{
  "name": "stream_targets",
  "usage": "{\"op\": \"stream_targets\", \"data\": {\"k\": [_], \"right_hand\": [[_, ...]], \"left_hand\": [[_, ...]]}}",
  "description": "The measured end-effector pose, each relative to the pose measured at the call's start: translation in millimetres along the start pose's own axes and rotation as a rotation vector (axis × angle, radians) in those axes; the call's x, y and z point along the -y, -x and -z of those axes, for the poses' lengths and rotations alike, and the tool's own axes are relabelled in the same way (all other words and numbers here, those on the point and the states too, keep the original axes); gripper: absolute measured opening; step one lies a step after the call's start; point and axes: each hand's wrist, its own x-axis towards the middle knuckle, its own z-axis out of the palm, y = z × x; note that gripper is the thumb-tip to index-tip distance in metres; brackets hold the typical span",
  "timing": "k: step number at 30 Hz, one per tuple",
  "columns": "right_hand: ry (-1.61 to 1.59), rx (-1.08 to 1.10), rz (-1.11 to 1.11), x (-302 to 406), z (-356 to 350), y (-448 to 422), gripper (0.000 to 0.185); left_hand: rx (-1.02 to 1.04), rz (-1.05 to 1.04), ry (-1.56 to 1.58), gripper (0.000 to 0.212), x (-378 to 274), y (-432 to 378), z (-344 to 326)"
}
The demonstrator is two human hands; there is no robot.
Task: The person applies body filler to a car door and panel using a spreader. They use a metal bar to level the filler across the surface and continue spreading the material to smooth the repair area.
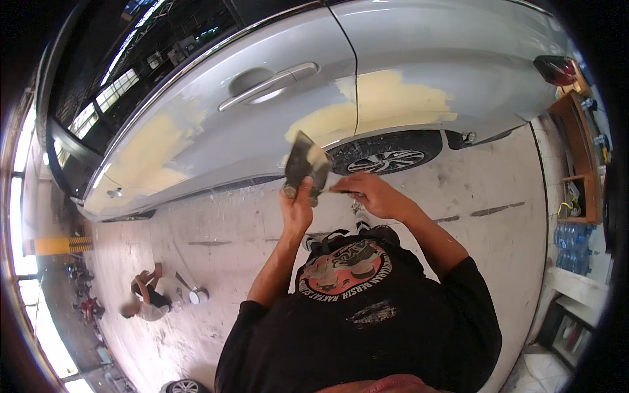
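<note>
My left hand [298,209] grips a dark flat putty board [300,157] with a dab of pale yellow filler [316,156] on it. To its right, my right hand [376,195] pinches a thin flat spreader [340,190], seen nearly edge-on beside the board's lower right side. Beyond both hands stands a silver car [206,142]. Pale yellow filler covers a patch [393,100] above the rear wheel [385,159], crossing the door seam. Another broad filler patch [152,142] lies on the door panel at the left, past the door handle [270,86].
A person [147,297] sits on the floor at the lower left, near a white-lidded can [198,295]. A loose wheel [183,386] lies at the bottom edge. Along the right wall are a wooden shelf [592,147] and large blue water bottles [572,248]. A yellow post [54,246] stands far left.
</note>
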Motion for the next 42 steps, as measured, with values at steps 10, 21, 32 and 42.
{"op": "stream_targets", "data": {"k": [10, 21, 32, 42], "right_hand": [[-0.587, -0.833, -0.071, -70, 0, -1, 0.037], [0.751, -0.898, 0.024, -101, 49, -75, 0.043], [0.853, -0.886, 0.037, -127, 54, -97, 0.053], [0.875, -0.892, 0.02, -136, 52, -102, 0.051]], "left_hand": [[-0.123, 0.076, 0.134, 0.028, -8, 1, 28], [-0.186, 0.17, -0.002, 0.026, 18, 33, 59], [-0.313, 0.252, 0.063, 0.034, 22, 54, 79], [-0.282, 0.232, -0.077, 0.023, 20, 56, 59]]}}
